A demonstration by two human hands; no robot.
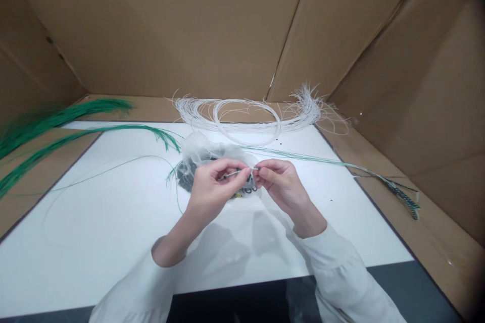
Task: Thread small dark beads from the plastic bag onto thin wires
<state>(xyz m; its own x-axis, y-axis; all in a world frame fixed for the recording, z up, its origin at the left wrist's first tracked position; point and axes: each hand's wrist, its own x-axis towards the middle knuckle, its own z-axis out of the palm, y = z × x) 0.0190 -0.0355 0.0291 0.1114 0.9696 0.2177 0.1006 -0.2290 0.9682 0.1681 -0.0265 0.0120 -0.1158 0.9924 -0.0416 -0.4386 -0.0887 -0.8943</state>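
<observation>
Pinching a thin pale strand (232, 173) in the left hand (216, 177) and apparently a small dark piece (258, 168) in the right hand (282, 181), near the plastic bag (197, 144) on the table (113, 242). Probably fitting the two together; next, likely calls for steady alignment.

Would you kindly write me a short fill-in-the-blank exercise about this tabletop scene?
1. The left hand and right hand nearly meet at a printed, translucent plastic ____.
2. The two strand bundles at the far left are ____ in colour.
3. The coiled strands at the back are ____ in colour.
4. The walls around the tabletop are made of ____.

Missing words: bag; green; white; cardboard.
</observation>
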